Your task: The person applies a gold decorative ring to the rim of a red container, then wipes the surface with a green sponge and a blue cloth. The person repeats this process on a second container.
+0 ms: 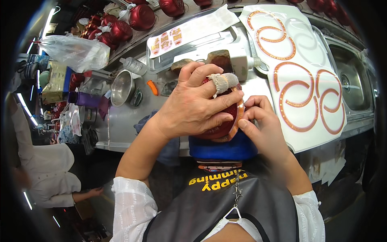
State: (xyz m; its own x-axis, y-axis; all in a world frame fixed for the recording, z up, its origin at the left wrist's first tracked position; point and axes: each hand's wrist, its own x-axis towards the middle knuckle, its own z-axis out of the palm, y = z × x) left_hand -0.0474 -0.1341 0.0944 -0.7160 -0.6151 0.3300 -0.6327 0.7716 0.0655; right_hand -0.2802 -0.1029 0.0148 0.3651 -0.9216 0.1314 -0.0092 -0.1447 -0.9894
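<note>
My left hand [189, 105] is wrapped over a shiny dark red rounded vessel [211, 133], its fingers spread across the top. A whitish knitted cover [225, 83] sits on one of its fingers. Along the vessel's right edge curves an orange-gold decal band [237, 123]. The thumb and fingers of my right hand [260, 121] pinch at this band. Much of the vessel is hidden under my left hand. Below it, close to my apron, lies a blue folded cloth [221, 148]. Dark brown padded supports [219, 58] stand just behind the vessel.
White sheets [282, 139] with orange ring-shaped decals lie at right, beside a steel sink [348, 76]. A strip of smaller decals [193, 30] rests behind. A metal bowl [122, 88] and an orange-handled tool [152, 87] are left. Red pots [141, 17] line the back; another person [50, 165] is far left.
</note>
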